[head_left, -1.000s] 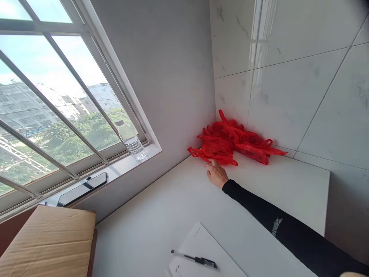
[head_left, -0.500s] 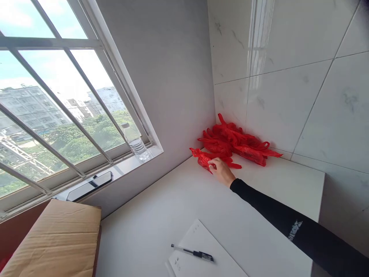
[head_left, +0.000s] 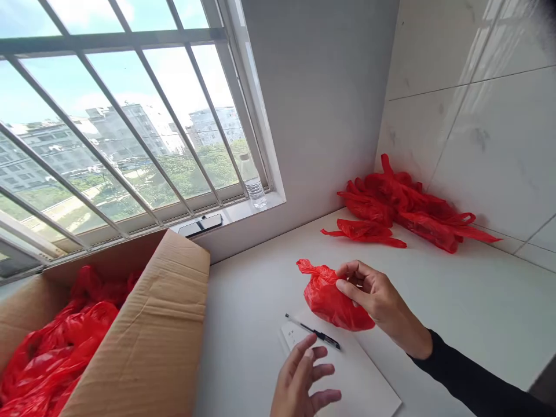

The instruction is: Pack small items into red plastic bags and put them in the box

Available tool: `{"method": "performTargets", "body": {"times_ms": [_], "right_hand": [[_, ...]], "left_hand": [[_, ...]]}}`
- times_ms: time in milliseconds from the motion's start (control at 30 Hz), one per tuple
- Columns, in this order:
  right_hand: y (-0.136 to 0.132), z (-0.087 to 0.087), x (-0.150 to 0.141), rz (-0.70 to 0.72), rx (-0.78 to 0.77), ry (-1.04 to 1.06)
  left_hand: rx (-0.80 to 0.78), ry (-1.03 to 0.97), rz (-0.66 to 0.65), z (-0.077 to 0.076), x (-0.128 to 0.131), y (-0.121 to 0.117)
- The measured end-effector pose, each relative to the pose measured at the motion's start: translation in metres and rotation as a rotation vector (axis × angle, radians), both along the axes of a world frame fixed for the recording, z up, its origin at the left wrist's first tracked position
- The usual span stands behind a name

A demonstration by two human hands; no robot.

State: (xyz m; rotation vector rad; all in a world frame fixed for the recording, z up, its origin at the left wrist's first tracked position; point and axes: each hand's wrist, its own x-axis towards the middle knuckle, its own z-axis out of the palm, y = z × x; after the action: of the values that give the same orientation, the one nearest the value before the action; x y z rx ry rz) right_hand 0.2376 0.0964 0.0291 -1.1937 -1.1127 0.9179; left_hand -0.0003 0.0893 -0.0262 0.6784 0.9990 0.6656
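A red plastic bag [head_left: 332, 298], knotted at the top and bulging with contents I cannot make out, hangs above the white table. My right hand [head_left: 369, 292] pinches it near its neck between thumb and fingers. Below and left of the bag, my left hand [head_left: 304, 379] is raised with fingers spread, holding nothing. Beneath the hands lie a black pen [head_left: 321, 336] and a white paper pad or booklet [head_left: 360, 376], partly covered by my left hand.
A cardboard box [head_left: 160, 324] full of red plastic bags [head_left: 65, 347] stands at left. More red bags [head_left: 403, 202] are heaped in the far corner. A water bottle [head_left: 253, 182] and a phone [head_left: 202, 225] rest on the windowsill.
My right hand has lifted one red bag from the corner pile and brought it nearer. My left hand has come into view, and the view has shifted left, showing more of the box.
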Motion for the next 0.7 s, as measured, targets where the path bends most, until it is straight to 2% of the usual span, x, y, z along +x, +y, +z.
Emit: {"method": "performTargets", "body": {"times_ms": [67,133,200,333,433,533,600,700], "right_hand": [[-0.017,-0.004,-0.023,0.076,0.000,-0.067],[-0.035,-0.011,-0.045,0.170,0.039,-0.177],[-0.051,-0.020,-0.062,0.273,0.111,-0.275],[-0.066,-0.034,-0.070,0.380,0.175,-0.377],[-0.055,-0.033,-0.056,0.247,0.055,-0.351],[-0.028,-0.027,-0.043,0.127,-0.039,-0.317],[-0.009,-0.023,-0.042,0.172,-0.074,-0.255],[0.010,-0.022,-0.049,0.319,-0.126,-0.068]], "left_hand": [[-0.067,-0.138,0.096,-0.003,0.026,-0.006],[-0.055,-0.278,0.119,0.001,0.040,-0.010],[-0.021,-0.331,0.114,0.010,0.039,-0.013],[0.064,-0.214,0.214,0.017,0.017,-0.010],[0.120,-0.185,0.218,0.012,0.000,-0.005],[0.114,-0.130,0.183,0.012,-0.010,-0.004],[0.122,-0.060,0.120,0.014,-0.013,-0.006],[0.198,0.055,-0.046,0.017,-0.014,-0.008]]}}
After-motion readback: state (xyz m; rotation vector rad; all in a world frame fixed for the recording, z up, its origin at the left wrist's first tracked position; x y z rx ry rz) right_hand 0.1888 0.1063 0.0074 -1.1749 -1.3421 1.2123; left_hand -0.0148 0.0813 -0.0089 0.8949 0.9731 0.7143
